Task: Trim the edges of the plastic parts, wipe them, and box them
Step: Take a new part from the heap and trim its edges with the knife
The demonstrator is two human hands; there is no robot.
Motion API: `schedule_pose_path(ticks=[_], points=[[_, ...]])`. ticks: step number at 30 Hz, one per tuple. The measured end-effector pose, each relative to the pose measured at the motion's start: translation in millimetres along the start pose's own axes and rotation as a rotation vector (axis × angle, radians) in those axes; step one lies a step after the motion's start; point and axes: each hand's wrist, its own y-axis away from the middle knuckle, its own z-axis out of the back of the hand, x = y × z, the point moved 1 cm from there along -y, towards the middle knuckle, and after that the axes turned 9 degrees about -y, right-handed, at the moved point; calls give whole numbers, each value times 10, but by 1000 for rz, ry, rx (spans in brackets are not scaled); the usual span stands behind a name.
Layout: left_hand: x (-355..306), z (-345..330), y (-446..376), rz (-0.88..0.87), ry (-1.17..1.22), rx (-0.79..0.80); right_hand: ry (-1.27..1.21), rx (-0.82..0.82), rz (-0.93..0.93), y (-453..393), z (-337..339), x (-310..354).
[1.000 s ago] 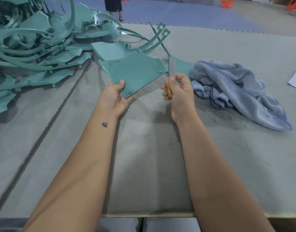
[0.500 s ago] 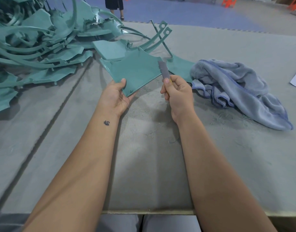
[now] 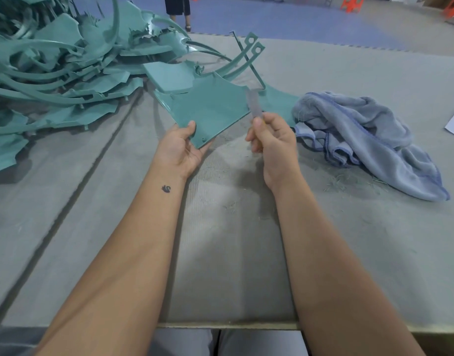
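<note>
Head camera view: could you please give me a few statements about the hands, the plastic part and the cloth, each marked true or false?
1. The left hand holds the near corner of a teal plastic part. True.
2. The right hand is empty. False: it grips a knife whose blade points up at the part's right edge.
3. The blue cloth is draped over the held part. False: it lies crumpled on the table, right of the right hand.
4. A pile of teal parts lies at the far left. True.
</note>
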Motion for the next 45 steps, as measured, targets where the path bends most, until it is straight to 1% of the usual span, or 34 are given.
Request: schedule_pose_path(ticks=[1,3,7,9,17,21,22,24,26,28,30,32,36,39,40,41,43,45], points=[[1,1,1,4,-2,-6,-33,-46,5,-11,15,7],[-2,5,4,10,6,-9,-7,-78,-5,-20,21,-6],[0,8,5,0,3,-16,175,14,-18,6,-15,-55],[9,16,2,-1,0,-27,229,31,-13,12,-19,-62],[6,34,-12,0,7,-29,265,71,-42,16,-23,-65],[-5,41,-13,-6,100,7,378,217,-66,54,-93,-82],[-17,47,-13,-8,128,18,365,223,-72,60,-96,-75],[-36,61,-23,-15,155,29,262,185,-73,57,-73,-40],[-33,65,-23,-15,119,17,130,138,-56,39,-38,-4],[-18,51,-19,-9,83,9,62,96,-27,19,-16,11],[-16,42,-14,-4,86,8,60,65,-12,8,-16,2],[-26,57,-20,0,108,5,119,58,-11,4,-22,-18],[-25,86,-38,-3,148,17,249,130,-39,18,-39,-64],[-32,83,-39,-6,176,32,463,304,-73,55,-86,-90],[-33,80,-36,-4,179,35,466,324,-77,60,-91,-89],[-32,76,-32,-3,178,41,408,299,-80,59,-88,-71],[-30,69,-23,-6,156,44,196,179,-60,42,-49,-19],[-25,68,-22,-2,109,24,54,61,-18,11,2,22]])
